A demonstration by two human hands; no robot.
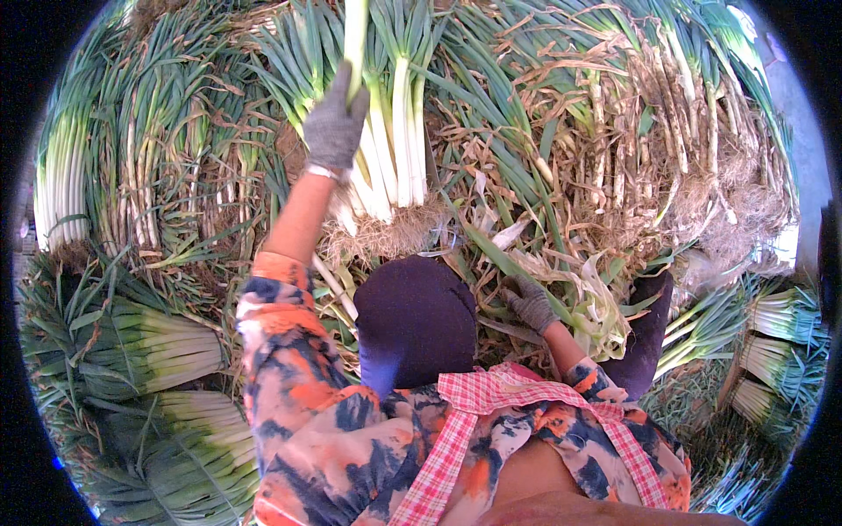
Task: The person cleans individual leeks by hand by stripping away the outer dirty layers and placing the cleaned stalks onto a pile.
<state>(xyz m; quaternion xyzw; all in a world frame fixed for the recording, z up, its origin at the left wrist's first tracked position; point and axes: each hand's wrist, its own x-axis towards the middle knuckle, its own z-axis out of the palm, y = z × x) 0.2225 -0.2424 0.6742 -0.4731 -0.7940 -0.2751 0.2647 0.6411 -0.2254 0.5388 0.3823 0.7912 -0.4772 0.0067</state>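
Leek piles (149, 351) all round; left hand (335, 127) grips leek (355, 35).

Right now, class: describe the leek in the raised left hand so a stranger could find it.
Start at the clean white leek bundle at top centre. Beside it, the grey-gloved left hand grips one leek. Unlike its bundled neighbours, it stands alone, lifted upward.

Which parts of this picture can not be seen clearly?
- Head view: the top of the leek in the left hand is cut off by the upper edge.
- The right hand: peeled leaves hide what its fingers hold.
- The ground: covered by leek bundles.
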